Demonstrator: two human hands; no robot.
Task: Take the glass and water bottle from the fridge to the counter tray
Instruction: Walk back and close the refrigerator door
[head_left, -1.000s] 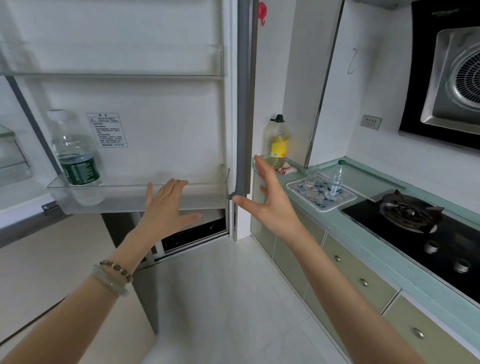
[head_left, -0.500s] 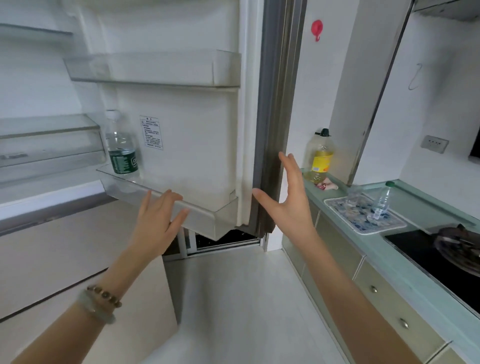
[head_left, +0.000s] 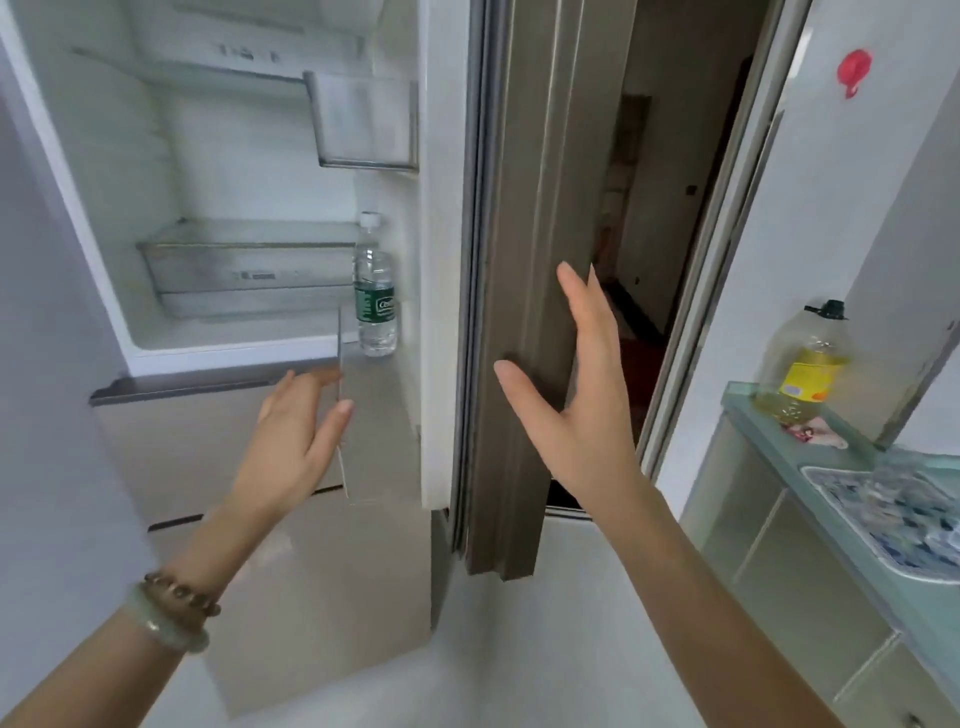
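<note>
A clear water bottle (head_left: 375, 291) with a green label and white cap stands upright on the fridge door's lower shelf. The brown fridge door (head_left: 524, 260) is seen nearly edge-on. My right hand (head_left: 576, 395) lies flat against its outer face, fingers spread, holding nothing. My left hand (head_left: 296, 436) hovers open below and left of the bottle, close to the door shelf's edge, not touching the bottle. The blue-patterned tray (head_left: 883, 514) sits on the green counter at the far right, blurred and cut off by the frame. No glass can be made out.
The fridge interior (head_left: 249, 270) shows bare shelves and a drawer. A yellow oil bottle (head_left: 802, 364) stands at the counter's (head_left: 769, 415) near-left corner beside a small pink item. Cabinets run below the counter. A dark doorway opens behind the door.
The fridge door has swung further toward shut with my right hand on it. The view has turned left, so the tray has slid to the right edge.
</note>
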